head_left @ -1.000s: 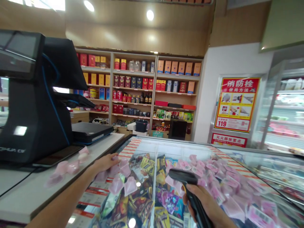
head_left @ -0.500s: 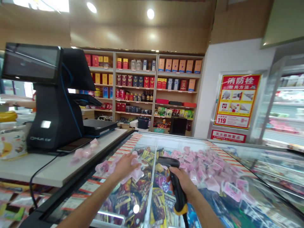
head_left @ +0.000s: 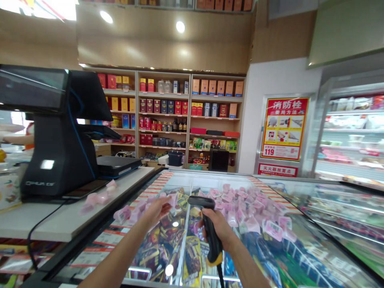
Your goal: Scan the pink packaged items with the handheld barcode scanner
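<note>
My right hand is wrapped round the grip of a black and yellow handheld barcode scanner, its head pointing left toward my other hand. With curled fingers, my left hand holds a small pink plastic package up in front of the scanner. Other pink packages lie beside and behind my left hand on the glass top of the freezer. A large spread of the same pink packages lies to the right of the scanner. Colourful wrapped packs show through the glass.
On the white counter at left stands a black checkout terminal, with more pink packages near its base. Bottle and box shelves line the back wall. A refrigerated display stands at right. Part of another person's arm shows far left.
My left hand has turned from palm-down over the pink packages to holding one up near the scanner. The right hand still grips the scanner. The view has tilted up and shifted right.
</note>
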Available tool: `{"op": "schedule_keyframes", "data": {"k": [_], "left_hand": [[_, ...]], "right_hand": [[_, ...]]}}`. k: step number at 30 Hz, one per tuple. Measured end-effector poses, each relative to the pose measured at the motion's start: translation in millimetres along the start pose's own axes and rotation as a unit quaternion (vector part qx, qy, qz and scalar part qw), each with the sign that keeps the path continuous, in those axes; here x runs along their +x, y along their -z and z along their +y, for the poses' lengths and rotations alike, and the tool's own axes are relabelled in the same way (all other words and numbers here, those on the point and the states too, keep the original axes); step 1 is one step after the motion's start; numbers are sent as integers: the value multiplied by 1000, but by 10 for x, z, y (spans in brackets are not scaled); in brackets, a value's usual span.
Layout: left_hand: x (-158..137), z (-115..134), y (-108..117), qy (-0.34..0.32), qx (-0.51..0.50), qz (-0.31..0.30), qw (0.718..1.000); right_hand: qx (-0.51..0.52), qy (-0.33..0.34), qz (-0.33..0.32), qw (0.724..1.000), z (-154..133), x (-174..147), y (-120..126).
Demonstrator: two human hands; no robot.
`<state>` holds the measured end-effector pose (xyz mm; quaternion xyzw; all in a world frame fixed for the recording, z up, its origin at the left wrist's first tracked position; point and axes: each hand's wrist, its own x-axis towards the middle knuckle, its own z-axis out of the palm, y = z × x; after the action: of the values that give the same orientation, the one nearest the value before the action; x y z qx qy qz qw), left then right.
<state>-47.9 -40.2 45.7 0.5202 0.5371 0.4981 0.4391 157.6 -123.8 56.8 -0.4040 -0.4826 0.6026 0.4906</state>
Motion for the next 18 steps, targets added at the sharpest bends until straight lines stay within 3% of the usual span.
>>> {"op": "schedule_keyframes", "data": {"k": [4, 8, 13, 18], "left_hand": [[112, 102, -113, 24, -160, -44, 986], [150, 114, -153, 57, -248, -65, 965], [184, 54, -201, 96, -275, -67, 954], [251, -1, -338, 117, -242, -54, 962]], "right_hand": [[9, 4, -13, 1000, -49, -27, -24], [22, 12, -11, 1000, -77, -24, 15], [18, 12, -14, 1000, -131, -26, 100], [28, 27, 4, 999, -187, -22, 198]]}}
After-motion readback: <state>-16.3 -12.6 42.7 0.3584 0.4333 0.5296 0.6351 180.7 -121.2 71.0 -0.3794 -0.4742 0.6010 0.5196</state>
